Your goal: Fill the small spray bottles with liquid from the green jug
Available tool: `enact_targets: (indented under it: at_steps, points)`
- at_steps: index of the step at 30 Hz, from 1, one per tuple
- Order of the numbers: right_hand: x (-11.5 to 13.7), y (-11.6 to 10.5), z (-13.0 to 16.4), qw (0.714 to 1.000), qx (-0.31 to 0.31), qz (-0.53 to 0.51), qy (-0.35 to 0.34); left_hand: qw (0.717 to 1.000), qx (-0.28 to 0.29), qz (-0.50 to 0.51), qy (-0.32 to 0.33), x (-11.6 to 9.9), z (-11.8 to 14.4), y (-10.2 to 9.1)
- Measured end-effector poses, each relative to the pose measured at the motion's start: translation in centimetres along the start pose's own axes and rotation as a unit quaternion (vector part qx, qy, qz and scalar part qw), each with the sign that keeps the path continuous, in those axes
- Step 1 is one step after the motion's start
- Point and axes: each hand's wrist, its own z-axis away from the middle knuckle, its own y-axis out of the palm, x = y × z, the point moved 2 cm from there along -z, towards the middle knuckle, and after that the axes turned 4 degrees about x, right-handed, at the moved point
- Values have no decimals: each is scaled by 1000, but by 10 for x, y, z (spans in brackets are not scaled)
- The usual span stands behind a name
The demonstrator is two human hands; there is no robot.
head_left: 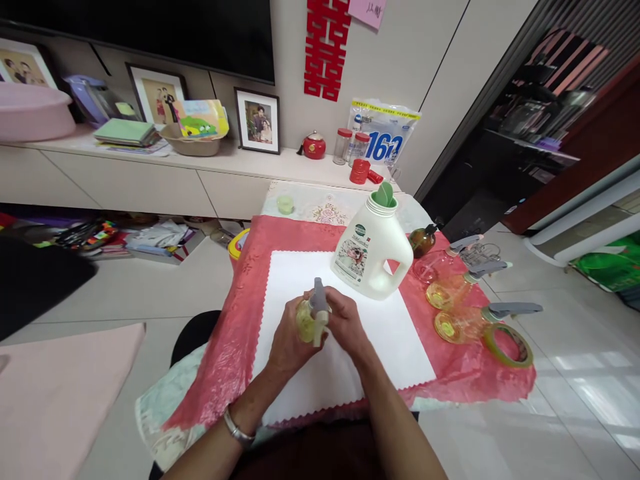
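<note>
Left hand (289,337) grips small spray bottle (311,319) over white sheet (350,347) on bench; right hand (345,323) clasps its grey nozzle; keep bottle upright, twist cap square to threads

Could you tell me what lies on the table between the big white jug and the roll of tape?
In the head view, between the white jug and the tape roll lie three clear spray bottles with grey triggers, lying on the red cloth.

Jug (373,257): glossy white plastic. Spray bottle (313,320): clear, probably plastic. Red cloth (235,333): thin, shiny. White mat (380,333): matt.
</note>
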Motion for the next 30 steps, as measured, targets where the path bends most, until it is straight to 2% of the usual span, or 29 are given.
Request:
enact_targets:
  at_steps: [2, 3, 7, 10, 14, 17, 19, 26, 28, 30]
  points:
    - [2, -6, -4, 999, 47, -24, -3, 1000, 2, 1, -7, -1, 1, 0]
    - [2, -7, -4, 998, 49, -28, -4, 1000, 4, 0, -13, -2, 1, 0]
    - [-1, 1, -2, 999, -25, -30, -12, 1000, -8, -15, -18, -4, 0, 1]
    - [-9, 5, 0, 995, -61, -77, 2, 1000, -8, -2, -18, -5, 0, 1]
    - [-15, -4, 2, 988, -6, -147, 37, 999, 16, 40, -4, -6, 2, -1]
    - [-15, -10, 0, 988, 49, -147, 26, 998, 27, 52, 13, -8, 3, -1]
    - [-15, -10, -2, 990, 57, -127, 7, 998, 18, 50, 18, -9, 3, -1]
    - [-20, -12, -6, 988, 2, -152, -20, 998, 25, 37, 39, -10, 0, 0]
    - [-6, -21, -11, 981, -27, -187, -39, 998, 21, 44, 41, -8, 1, 1]
    - [18, -30, -19, 973, -57, -214, -61, 998, 13, 44, 50, -5, 1, 2]
